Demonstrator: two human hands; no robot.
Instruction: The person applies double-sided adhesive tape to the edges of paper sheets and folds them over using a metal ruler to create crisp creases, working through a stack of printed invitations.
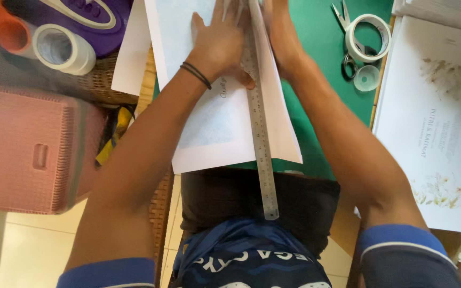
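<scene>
Paper sheet (225, 122), white with a pale blue printed panel, lies on the green cutting mat (316, 58) that covers the middle of the desk; its near edge reaches the near edge of the mat.

Card sheets (438, 117), white with floral print, stacked along the right edge of the desk.

Pink plastic basket (28, 152), off the left edge of the desk, lower down, beside a wicker edge.

Purple object with white trim (89, 21), at the far left corner, kind not clear.

Steel ruler (260, 133), long and narrow, laid lengthwise over the right part of the paper sheet, its near end overhanging the near edge of the desk above the person's lap.

Left hand (217, 42), palm down and fingers spread flat, presses on the paper sheet and the ruler's left side; a dark band sits on the wrist.

Right hand (278, 32), just beside the ruler on its right side; its fingers run out of view at the top, so whether it grips anything cannot be told.

Tape roll (62, 48), white, at the far left by an orange holder.

Tape ring (369, 34), white, at the far right of the mat, touching scissors (345, 21).

Step in hand, as judged: holding the ruler steady along a line on the sheet. A next move would call for firm downward pressure so the ruler does not slip.
</scene>
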